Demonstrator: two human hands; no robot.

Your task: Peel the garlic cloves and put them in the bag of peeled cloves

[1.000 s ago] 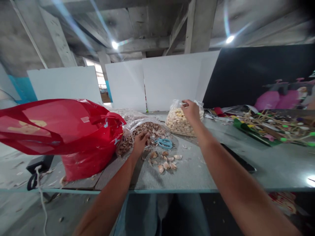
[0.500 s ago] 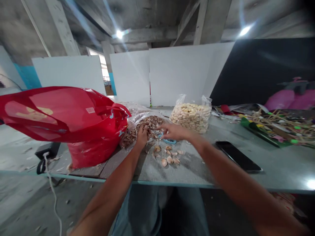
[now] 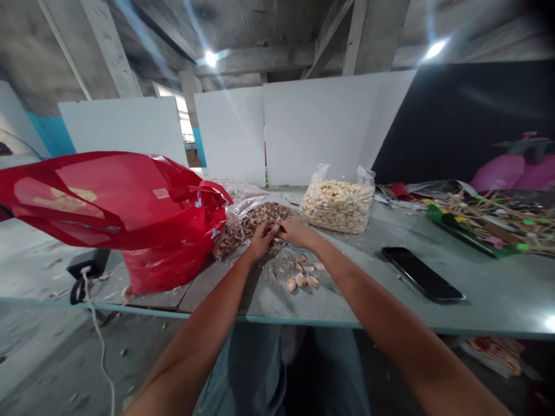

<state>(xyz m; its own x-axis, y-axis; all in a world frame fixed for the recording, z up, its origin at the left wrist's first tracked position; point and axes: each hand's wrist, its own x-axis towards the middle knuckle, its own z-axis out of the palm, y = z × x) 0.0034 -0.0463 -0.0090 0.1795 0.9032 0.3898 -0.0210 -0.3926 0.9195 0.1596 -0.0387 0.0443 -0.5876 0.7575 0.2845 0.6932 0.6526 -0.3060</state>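
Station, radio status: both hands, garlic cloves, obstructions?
Left-hand grip, right-hand grip: close together, contents hidden. Pale-brown unpeeled garlic cloves: loose on grey tabletop. Possible obstruction: blue curved handle, partly hidden by right hand.

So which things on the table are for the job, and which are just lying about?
Likely for the job: loose garlic cloves; brown skins; bag of pale cloves.

Likely just lying about: black phone; sticks with coloured bits; black box with white cable.

Red bag: can't tell; its inside is hidden.
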